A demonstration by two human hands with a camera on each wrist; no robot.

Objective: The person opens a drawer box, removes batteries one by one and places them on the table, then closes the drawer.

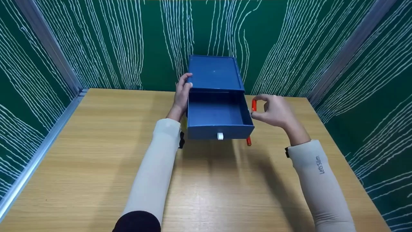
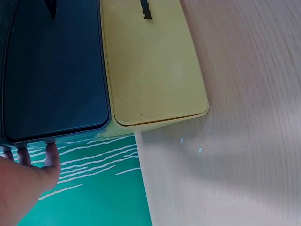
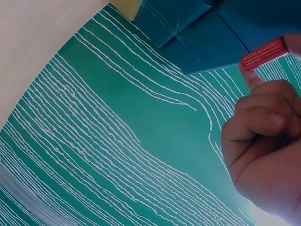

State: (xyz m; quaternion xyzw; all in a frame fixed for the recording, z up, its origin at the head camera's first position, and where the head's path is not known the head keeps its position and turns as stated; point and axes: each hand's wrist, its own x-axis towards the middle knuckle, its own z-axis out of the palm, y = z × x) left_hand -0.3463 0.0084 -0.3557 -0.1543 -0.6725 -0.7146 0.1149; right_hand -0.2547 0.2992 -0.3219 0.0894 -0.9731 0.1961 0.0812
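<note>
A small drawer unit (image 1: 214, 72) stands at the back of the table, its blue upper drawer (image 1: 214, 112) pulled out. The drawer's inside is bare, and a white tab (image 1: 220, 136) sits on its front. My left hand (image 1: 182, 91) rests against the unit's left side, fingertips at the rear edge. My right hand (image 1: 275, 109) pinches a red battery (image 3: 265, 53) by its ends between thumb and index finger, just right of the drawer. In the right wrist view the other fingers are curled. A second red battery (image 1: 248, 141) lies on the table, partly hidden by the drawer.
A yellow lower section (image 2: 155, 70) sits beneath the blue one. Under everything is a wooden table (image 1: 206, 193). Green walls (image 1: 154, 45) with white wavy lines rise behind and at both sides, with metal posts (image 1: 53, 45) at the corners.
</note>
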